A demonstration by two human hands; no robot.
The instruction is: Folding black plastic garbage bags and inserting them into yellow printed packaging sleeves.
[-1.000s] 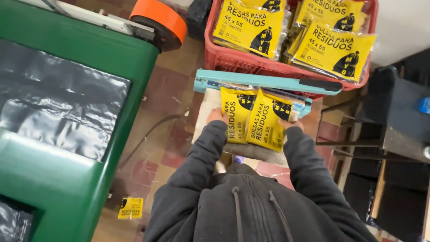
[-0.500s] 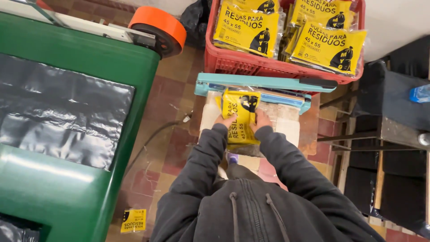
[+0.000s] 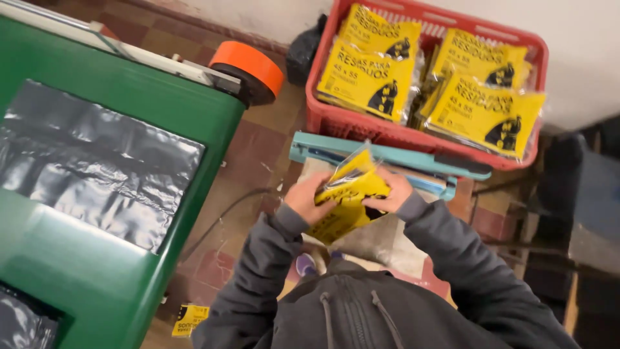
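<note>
Moved: yellow packet (image 3: 349,197) lifted off the sealer (image 3: 387,158), now tilted.
Left hand (image 3: 307,197): pinching its left edge.
Right hand (image 3: 391,192): pinching the right edge.

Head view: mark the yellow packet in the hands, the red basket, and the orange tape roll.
yellow packet (image 3: 352,189), head view, on its yellow front between the two hands.
red basket (image 3: 336,123), head view, on its near wall.
orange tape roll (image 3: 248,64), head view, on its orange outer band.

Tiled floor (image 3: 252,161): red crate (image 3: 323,119), yellow label (image 3: 188,318), cable (image 3: 223,210).
</note>
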